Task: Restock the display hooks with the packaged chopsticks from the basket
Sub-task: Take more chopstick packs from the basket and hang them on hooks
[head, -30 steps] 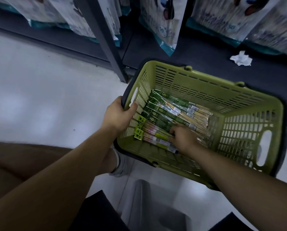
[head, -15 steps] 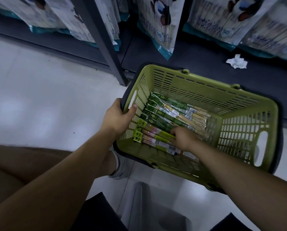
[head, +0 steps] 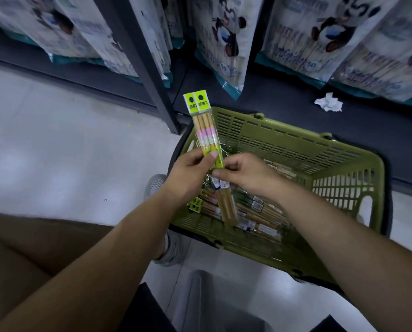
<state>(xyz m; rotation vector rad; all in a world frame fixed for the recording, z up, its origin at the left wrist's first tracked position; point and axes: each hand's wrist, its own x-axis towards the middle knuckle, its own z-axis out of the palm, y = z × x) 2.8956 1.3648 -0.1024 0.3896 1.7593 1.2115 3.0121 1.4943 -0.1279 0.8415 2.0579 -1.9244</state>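
Chopsticks: two packs (head: pixel 206 137) with yellow-green header cards are held above the basket's (head: pixel 296 140) near-left corner. The cards point away from the person and the tips hang down over the basket. The left hand (head: pixel 188 173) pinches them at mid-length, thumb on the front. The right hand (head: pixel 245 173) pinches the same packs just below, fingers curled onto them.

A second ago the left hand gripped the basket's rim and the right was down among the stock (head: pixel 255 209). Now both are off the basket and the packs are lifted out. I judge the picking step done and hanging next: the cards must be squared up and carried to a hook, none of which is in view.

Plenty of stock lies in the basket's bottom, so the task looks far from finished. Beyond the basket runs a dark shelf (head: pixel 343 130) with a crumpled tissue (head: pixel 328 104) on it, and printed bags (head: pixel 224 44) hang above. The basket sits on a pale floor (head: pixel 56 152).
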